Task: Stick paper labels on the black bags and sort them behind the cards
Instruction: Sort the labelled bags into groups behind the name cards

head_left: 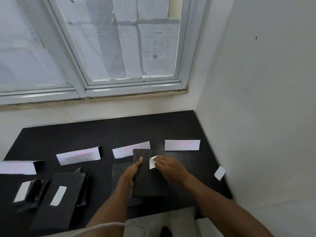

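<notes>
My left hand (pixel 131 173) grips the left edge of a black bag (pixel 147 178) held just above the black counter (pixel 196 177). My right hand (pixel 168 168) pinches a small white paper label (pixel 152 162) against the bag's upper face. Several white cards with pink writing stand in a row behind: one (pixel 182 145) at the right, one (pixel 126 150) partly hidden by the bag, one (pixel 77 155) further left and one (pixel 17 167) at the far left. Two black bags carrying white labels (pixel 58 194) (pixel 27 192) lie at the front left.
Another white label (pixel 219 172) sticks on the right wall beside the counter. A further black bag (pixel 119 171) lies flat under the held one. A window (pixel 119 48) covered with paper sheets rises behind the counter; walls close the back and right.
</notes>
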`<state>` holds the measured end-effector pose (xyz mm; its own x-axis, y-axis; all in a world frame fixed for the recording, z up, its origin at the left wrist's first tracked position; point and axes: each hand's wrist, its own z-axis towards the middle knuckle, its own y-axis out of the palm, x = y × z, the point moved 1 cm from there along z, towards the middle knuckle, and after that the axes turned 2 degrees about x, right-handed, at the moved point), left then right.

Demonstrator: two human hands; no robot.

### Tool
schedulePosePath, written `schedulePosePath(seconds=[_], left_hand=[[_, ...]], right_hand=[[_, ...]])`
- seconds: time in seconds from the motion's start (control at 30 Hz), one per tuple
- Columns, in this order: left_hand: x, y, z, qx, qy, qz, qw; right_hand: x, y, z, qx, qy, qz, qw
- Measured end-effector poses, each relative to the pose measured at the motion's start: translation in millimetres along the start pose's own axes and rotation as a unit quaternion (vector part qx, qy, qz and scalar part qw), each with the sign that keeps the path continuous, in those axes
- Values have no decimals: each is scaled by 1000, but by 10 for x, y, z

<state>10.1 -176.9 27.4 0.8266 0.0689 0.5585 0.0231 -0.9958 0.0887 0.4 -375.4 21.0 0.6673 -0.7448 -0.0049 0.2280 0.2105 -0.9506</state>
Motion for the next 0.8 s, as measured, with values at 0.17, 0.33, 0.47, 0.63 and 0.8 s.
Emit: schedulePosePath(seconds=[0.17, 0.33, 0.47, 0.63, 0.8], left_hand=[[-30, -408, -290, -15, 35, 19, 999], [-81, -729, -501, -58, 53, 35, 996], [-111, -976, -636, -58, 69, 5, 996], [-90, -1287, -640, 0, 84, -17, 996], [-7, -1499, -759, 48, 115, -49, 991]], right_hand=[[-465, -1, 236, -28, -19, -3, 999], [-879, -4, 413, -33, 7, 8, 999], [-1276, -58, 570, -17, -1, 23, 1000], [-1542, -99, 694, -30, -39, -3, 999], [-1779, -190, 716, -69, -49, -59, 995]])
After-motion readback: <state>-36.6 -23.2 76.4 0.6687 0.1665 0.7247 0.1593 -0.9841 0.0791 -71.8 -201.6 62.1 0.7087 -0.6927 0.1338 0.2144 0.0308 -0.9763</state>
